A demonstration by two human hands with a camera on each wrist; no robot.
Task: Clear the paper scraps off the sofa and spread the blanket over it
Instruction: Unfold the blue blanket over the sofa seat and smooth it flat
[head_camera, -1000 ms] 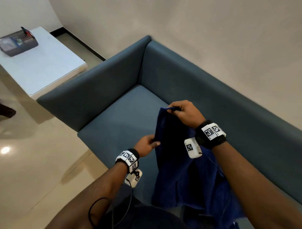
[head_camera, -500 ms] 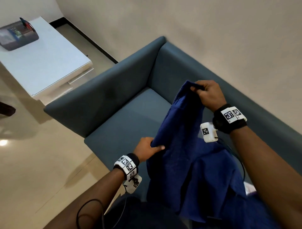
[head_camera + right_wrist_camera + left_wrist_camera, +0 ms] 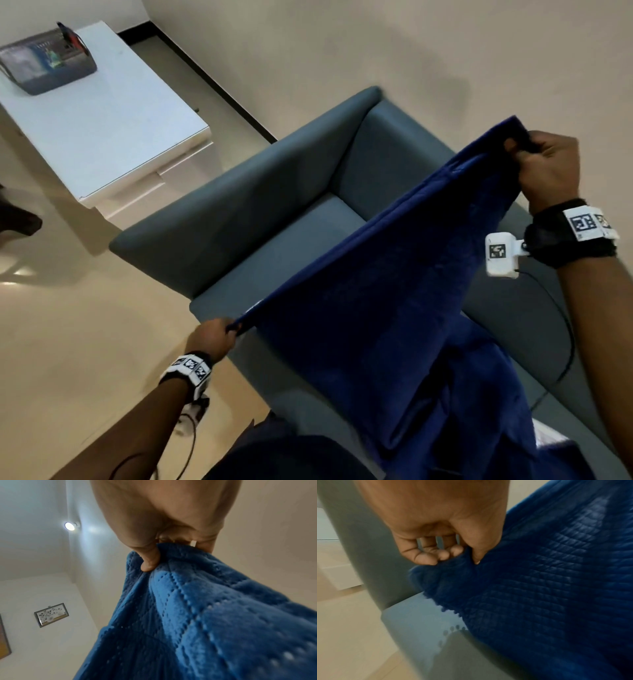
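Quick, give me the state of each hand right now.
Left hand: closed, pinching the near end of the blue blanket edge.
Right hand: closed, its grip bunched on the far, raised end of that same edge.

grey sofa [image 3: 260, 219], blanket [image 3: 394, 308] partly on seat

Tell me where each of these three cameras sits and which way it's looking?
Head: worn on the head, looks down at the sofa; shows both forearms, left hand and right hand.
Left wrist: looks along the left hand, down past pinching fingers to sofa and floor.
Right wrist: looks up along the right hand towards a ceiling light.
All three share the blanket.
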